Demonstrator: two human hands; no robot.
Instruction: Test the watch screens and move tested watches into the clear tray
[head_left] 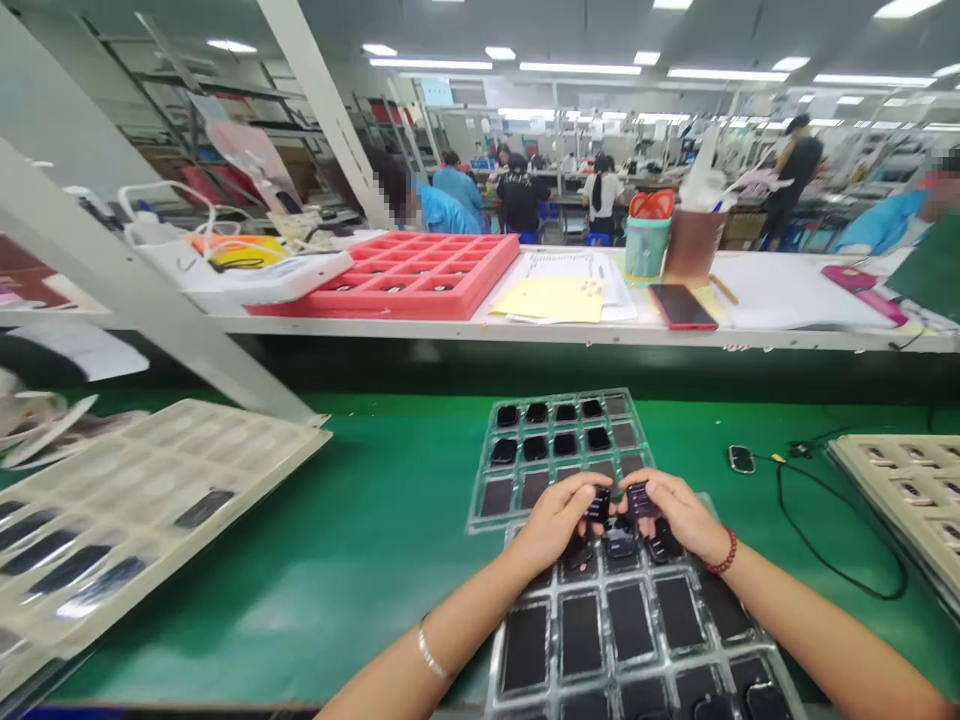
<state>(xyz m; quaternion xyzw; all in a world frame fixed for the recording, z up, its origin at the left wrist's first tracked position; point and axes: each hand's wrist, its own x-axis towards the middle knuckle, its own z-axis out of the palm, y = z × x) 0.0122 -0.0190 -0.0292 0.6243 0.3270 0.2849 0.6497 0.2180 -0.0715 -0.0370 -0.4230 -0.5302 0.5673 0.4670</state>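
Note:
My left hand (564, 518) is closed on a small black smartwatch body (598, 504), pinched between thumb and fingers. Close beside it, my right hand (681, 510) grips a second smartwatch body (640, 499) whose screen shows faint purple markings. Both are held above the nearer clear plastic tray (553, 640), which has rectangular pockets. Under my hands a smartwatch body (620, 537) sits in that tray, with others partly hidden by my fingers. Just beyond lies another clear tray (480, 505), with two rows of black smartwatch bodies (535, 447) in its far pockets.
At left is a cream tray (247, 420) holding dark flat panels. A cable (781, 510) and a lone watch (741, 459) lie right, near another cream tray (847, 455). The shelf (450, 329) ahead bears a red foam tray (480, 290), papers and a phone (683, 306). People sit beyond.

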